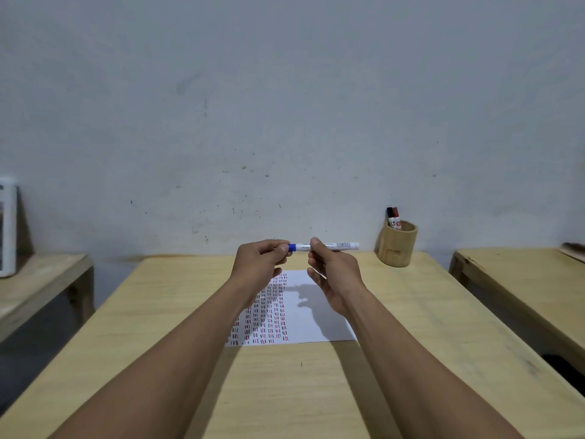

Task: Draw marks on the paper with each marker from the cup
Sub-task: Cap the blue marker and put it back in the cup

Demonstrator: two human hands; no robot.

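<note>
Head view: both hands are raised over the far half of the wooden table [411, 359], holding one marker [329, 246] level between them, above the paper and not touching it. Left hand [258, 264] has its fingertips pinched closed on the blue cap [292, 247] at the marker's left end. Right hand [332, 277] grips the white barrel just right of the cap, thumb and forefinger clamped on it, other fingers curled loosely below. The barrel's right end sticks out past the right hand, pointing toward the cup. Cap looks seated on the barrel or very nearly; can't tell if there's a gap.

Paper [316, 324] lies flat on the table directly under the hands. Its left half is filled with columns of short dashes, mostly red with some darker ones mixed in; right half is blank, with the hands' shadow on it.

Cup [397, 245], wooden, stands upright at the far right of the table near the wall [285, 106], well apart from the paper. Two more markers [393, 218] stand in it, one with a black cap, one with a red cap, touching each other.

Side tables [522, 280] flank left and right; a white object [8, 226] sits on the left one, unclear what it is.
</note>
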